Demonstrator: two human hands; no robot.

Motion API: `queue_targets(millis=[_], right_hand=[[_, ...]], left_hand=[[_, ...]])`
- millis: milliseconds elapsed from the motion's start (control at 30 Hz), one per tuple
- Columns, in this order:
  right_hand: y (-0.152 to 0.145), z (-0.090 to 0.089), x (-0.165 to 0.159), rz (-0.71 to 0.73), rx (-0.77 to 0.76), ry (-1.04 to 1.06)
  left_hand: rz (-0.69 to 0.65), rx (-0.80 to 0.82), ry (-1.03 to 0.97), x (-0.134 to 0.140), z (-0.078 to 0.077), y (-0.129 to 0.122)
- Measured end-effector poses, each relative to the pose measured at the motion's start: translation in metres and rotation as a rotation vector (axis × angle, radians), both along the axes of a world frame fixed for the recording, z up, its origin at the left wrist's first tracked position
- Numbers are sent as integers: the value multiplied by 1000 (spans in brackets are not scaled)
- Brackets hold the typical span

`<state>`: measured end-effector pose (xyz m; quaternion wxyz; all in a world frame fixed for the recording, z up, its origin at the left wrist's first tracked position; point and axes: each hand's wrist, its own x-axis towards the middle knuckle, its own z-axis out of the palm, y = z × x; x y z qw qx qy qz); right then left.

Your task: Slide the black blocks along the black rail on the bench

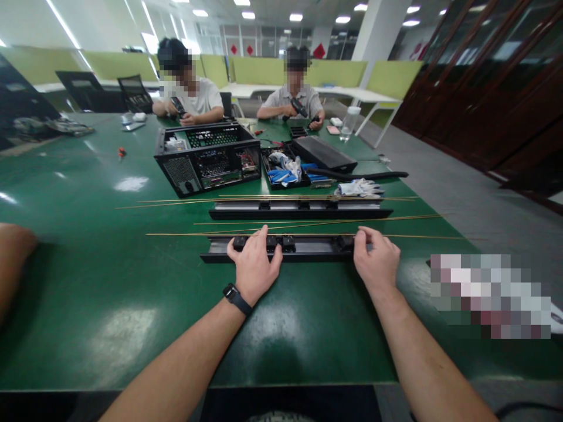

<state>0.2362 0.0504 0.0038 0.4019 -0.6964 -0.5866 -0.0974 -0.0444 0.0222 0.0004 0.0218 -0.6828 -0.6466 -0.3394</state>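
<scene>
A long black rail [316, 258] with a silvery inner face lies crosswise on the table in front of me. Small black blocks [288, 243] sit along it. My left hand [254, 264], with a dark watch at the wrist, grips the rail's left part, its fingers curved over the blocks and its thumb at the near side. At the right end, my right hand [376, 258] has thumb and forefinger pinched on a thin brass-coloured rod [431, 237] running along the rail's far edge. My fingers hide the pinch point. Close by is another black block [345, 241].
A second black rail [299, 214] and more thin rods lie beyond. Farther back are an open computer case [206, 158], gloves [285, 170] and a black panel [325, 153]. Two people sit across the table [145, 316]; another person's arm [13, 258] enters at left.
</scene>
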Motion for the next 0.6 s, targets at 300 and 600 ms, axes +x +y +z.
queue_targets(millis=[300,600], right_hand=[[-2,-1,-2,34,-7,-4],[-3,0,-4,36,-9,19]], left_hand=[[-1,15,-3,0,-1,0],[-3,14,5,0,-2,1]])
